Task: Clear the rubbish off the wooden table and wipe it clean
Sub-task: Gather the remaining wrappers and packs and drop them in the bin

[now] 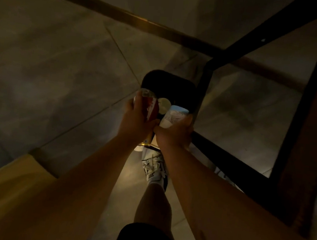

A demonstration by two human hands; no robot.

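Note:
In dim light I look down at a dark bin [170,85] standing on the tiled floor. My left hand [135,121] grips a red and gold can [152,109] tilted over the bin's near rim. My right hand [176,134] grips a white and blue carton [174,116], also held over the bin's near edge. A pale round lid or can top [164,103] shows between the two items. The wooden table [316,140] runs down the right side, seen at its edge with a black metal frame [244,42] beneath.
A wooden bench or seat corner [14,181] lies at the lower left. My leg and white shoe [154,169] stand just behind the bin. A table leg [202,93] rises right beside the bin. A skirting strip [127,17] marks the wall beyond.

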